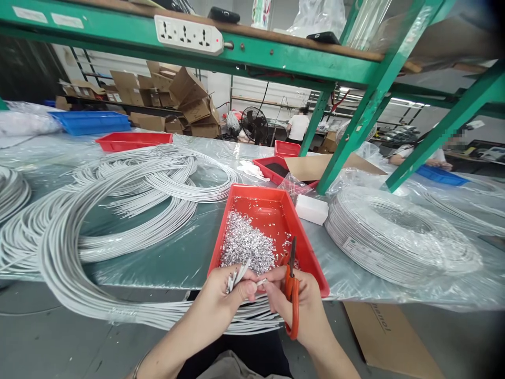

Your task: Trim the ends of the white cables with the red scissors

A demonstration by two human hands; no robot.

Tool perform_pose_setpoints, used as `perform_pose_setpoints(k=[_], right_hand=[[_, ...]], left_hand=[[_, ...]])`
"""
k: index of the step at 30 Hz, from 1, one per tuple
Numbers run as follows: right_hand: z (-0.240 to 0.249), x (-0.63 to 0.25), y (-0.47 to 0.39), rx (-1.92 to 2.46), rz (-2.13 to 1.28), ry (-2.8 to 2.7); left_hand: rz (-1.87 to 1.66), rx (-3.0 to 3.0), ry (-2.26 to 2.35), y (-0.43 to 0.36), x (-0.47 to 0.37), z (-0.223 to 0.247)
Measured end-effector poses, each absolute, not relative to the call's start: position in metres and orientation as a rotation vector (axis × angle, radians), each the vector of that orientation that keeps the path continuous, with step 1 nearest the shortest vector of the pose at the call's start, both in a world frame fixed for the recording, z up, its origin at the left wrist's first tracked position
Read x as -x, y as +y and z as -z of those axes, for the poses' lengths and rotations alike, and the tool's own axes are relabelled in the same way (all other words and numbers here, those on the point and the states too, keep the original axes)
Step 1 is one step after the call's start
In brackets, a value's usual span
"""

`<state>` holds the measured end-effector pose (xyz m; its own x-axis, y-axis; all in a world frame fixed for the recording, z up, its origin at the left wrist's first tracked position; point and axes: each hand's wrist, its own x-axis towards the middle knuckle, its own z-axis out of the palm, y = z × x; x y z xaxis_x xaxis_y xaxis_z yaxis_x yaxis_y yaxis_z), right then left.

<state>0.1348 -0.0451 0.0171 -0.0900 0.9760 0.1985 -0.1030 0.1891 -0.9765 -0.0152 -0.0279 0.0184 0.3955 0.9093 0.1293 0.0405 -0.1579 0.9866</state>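
- Left hand (223,297): fingers closed around several white cable ends (239,275), thumb and forefinger pinching at the near edge of the red tray (311,263).
- Cable ends: long axis slants from near left to far right; tips point far and slightly right.
- Right hand (305,302): thumb and forefinger meet the left fingertips at one short white end (261,283), which lies roughly left to right.
- Orange-handled scissors (292,295): held in the right hand; long axis runs near to far, blades pointing far, handle loops near.
- Silver metal pieces (246,239): heaped in the tray's left and near part.
- White cable coil (65,226): left of the tray; its bundled strands run rightward beneath both forearms.
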Motion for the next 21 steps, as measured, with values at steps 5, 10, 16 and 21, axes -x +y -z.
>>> perform_pose_setpoints(k=[5,10,16,21], right_hand=[[-0.022,-0.141,-0.037,1.084,-0.939,-1.559],[-0.023,-0.157,-0.017,1.264,-0.632,-1.618],[-0.028,-0.172,-0.009,1.072,-0.757,-1.556],[-0.036,-0.174,-0.023,1.029,-0.941,-1.478]], left_hand=[[-0.788,-1.564,0.773,-0.028,0.015,-0.02],[-0.86,-1.479,0.929,-0.023,0.012,-0.012],[-0.8,-1.407,0.712,-0.015,0.021,-0.011],[-0.578,-1.448,0.663,-0.01,0.031,-0.017]])
